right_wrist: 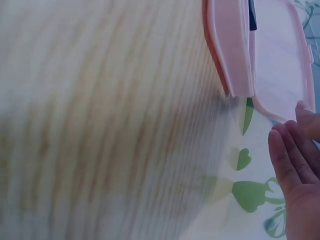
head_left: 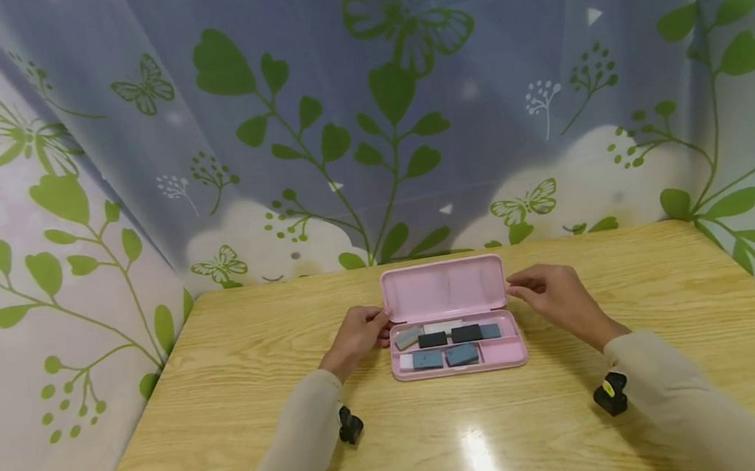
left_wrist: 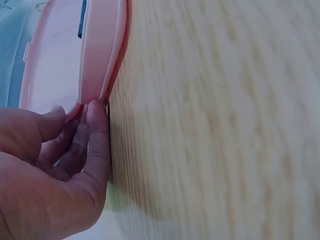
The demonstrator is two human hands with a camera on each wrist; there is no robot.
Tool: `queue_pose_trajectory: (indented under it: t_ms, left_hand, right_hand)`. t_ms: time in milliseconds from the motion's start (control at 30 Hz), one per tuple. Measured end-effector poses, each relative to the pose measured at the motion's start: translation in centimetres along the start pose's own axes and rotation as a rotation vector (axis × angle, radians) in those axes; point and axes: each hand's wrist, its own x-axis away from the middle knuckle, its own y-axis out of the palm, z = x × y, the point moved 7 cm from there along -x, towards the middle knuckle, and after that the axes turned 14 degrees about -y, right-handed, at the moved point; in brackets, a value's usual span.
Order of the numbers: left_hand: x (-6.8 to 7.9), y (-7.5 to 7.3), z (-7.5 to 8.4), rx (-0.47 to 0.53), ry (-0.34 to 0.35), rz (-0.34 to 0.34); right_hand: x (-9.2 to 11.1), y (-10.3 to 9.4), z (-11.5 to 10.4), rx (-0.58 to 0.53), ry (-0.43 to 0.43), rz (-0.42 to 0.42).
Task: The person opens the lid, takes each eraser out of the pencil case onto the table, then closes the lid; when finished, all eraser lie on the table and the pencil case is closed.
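A pink pencil case (head_left: 503, 353) lies on the table with its lid (head_left: 442, 289) raised at the back. Erasers (head_left: 427, 359), several with blue or black sleeves, lie in its two rows; the front right compartment shows bare pink. My left hand (head_left: 357, 335) holds the case at its left side near the hinge, thumb at the lid's edge and fingers by the base's corner (left_wrist: 92, 95). My right hand (head_left: 558, 297) is beside the lid's right edge, its thumb and fingertips right at that edge with fingers fairly straight (right_wrist: 285, 160).
The wood-grain table (head_left: 250, 393) runs back to a curtain (head_left: 315, 122) printed with leaves and butterflies. Patterned cloth (head_left: 42, 291) also hangs at the left and right. Small black devices (head_left: 611, 394) sit at both wrists.
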Motion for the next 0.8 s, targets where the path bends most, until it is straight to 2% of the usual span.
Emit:
queue_pose_trajectory:
  t_ms: [233, 633, 800]
  left_hand:
    - [0.0, 0.0, 0.0, -0.003, 0.002, 0.006]
    - [-0.2, 0.0, -0.2, 0.017, -0.014, 0.008]
    - [-0.2, 0.0, -0.2, 0.015, -0.017, 0.01]
  right_hand:
    - [0.1, 0.6, -1.5, -0.036, -0.081, -0.056]
    - [0.1, 2.7, -2.5, -0.144, -0.1, -0.188]
    - [0.0, 3.7, -3.4, -0.143, -0.125, -0.241]
